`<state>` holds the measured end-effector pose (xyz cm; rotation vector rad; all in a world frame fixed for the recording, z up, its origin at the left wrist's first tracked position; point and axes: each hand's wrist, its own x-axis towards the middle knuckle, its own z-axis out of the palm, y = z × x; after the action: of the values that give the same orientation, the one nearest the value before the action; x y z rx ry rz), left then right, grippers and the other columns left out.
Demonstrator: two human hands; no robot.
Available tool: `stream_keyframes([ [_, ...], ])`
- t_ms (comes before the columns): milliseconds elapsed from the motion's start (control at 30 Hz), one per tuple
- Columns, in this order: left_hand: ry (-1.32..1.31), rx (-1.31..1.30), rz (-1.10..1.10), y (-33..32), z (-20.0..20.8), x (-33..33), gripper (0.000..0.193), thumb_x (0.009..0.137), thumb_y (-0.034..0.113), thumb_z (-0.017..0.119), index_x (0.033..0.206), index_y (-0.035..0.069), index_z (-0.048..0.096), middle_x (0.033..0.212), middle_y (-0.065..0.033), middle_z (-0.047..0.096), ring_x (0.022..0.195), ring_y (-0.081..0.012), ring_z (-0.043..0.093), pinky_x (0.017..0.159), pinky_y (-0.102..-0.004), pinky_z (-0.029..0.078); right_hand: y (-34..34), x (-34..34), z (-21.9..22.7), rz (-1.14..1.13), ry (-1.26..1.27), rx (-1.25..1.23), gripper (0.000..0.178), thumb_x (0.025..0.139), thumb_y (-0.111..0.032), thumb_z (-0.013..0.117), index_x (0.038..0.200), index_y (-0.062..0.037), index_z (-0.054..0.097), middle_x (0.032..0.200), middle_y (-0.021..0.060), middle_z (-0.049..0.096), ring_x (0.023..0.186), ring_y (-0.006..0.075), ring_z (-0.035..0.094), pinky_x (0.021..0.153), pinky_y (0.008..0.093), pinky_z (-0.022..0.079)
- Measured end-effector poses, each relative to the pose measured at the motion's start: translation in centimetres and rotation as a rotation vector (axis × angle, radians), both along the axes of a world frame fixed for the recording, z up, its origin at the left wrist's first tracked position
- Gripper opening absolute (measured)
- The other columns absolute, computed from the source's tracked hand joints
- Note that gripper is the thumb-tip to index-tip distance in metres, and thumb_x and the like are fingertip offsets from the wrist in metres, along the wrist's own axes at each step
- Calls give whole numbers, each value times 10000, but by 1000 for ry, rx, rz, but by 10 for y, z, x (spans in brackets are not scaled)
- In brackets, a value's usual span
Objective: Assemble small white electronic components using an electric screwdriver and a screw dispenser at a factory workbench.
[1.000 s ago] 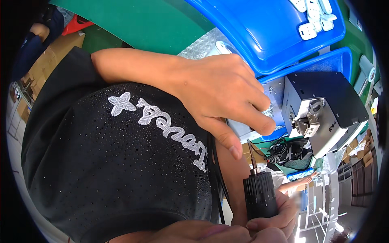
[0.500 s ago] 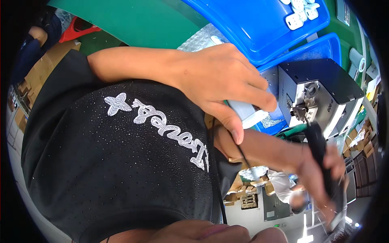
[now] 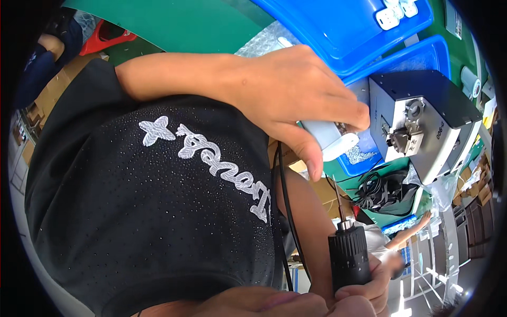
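My left hand [image 3: 296,90] is closed around a white plastic housing [image 3: 330,143], thumb on one side and fingers over the other. Small metal parts show in the housing beside the fingertips. Low in the view, my right hand [image 3: 372,288] grips a black electric screwdriver [image 3: 348,256] by its body. The thin bit [image 3: 338,198] points upward, its tip below the housing and apart from it. To the right of my left hand stands a black and silver screw feeder [image 3: 422,127], with a metal pick-up block on its front face.
A large blue tray [image 3: 322,24] at the top holds several white plastic pieces [image 3: 388,18]. Below it, a blue bin [image 3: 442,55] has small screws [image 3: 360,154] in it. Black cables [image 3: 375,190] lie coiled beside the feeder. Another person [image 3: 375,240] is in the background; a red stool [image 3: 100,39] stands upper left.
My right hand has brought the screwdriver away from the screw feeder, down and to the left, so its bit now points toward the housing. My left hand keeps hold of the housing.
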<state>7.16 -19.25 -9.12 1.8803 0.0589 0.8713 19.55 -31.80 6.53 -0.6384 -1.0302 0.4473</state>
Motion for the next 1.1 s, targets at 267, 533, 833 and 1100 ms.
stream_keyframes([
  [267, -22, -15, 21, -6, -1, 2, 774, 785, 756, 557, 1026, 23, 624, 759, -39, 576, 614, -228, 598, 484, -323, 437, 3, 2, -7, -33, 33, -8, 122, 903, -140, 518, 798, -110, 463, 583, -71, 408, 482, 88, 474, 526, 204, 392],
  [533, -25, -41, 30, -8, 0, 3, 748, 806, 757, 537, 977, 35, 635, 720, -20, 522, 575, -196, 559, 451, -310, 402, 12, 1, -19, -84, 88, -17, 133, 814, -67, 575, 771, -100, 453, 606, -76, 447, 471, 71, 481, 522, 197, 381],
  [833, -60, -22, 65, -6, 1, -1, 747, 806, 746, 553, 962, 20, 638, 716, -31, 521, 568, -199, 553, 449, -306, 401, 24, -5, -22, 12, 119, 7, 157, 770, -34, 603, 768, -94, 458, 628, -74, 478, 475, 72, 499, 519, 201, 384],
  [1100, 161, 249, -81, 61, 53, -43, 745, 796, 677, 608, 1081, -11, 617, 852, -117, 583, 678, -260, 593, 565, -345, 485, 50, 50, 7, 649, -115, -402, 214, 857, -299, 567, 834, -86, 571, 685, 29, 525, 545, 166, 521, 553, 287, 416],
])
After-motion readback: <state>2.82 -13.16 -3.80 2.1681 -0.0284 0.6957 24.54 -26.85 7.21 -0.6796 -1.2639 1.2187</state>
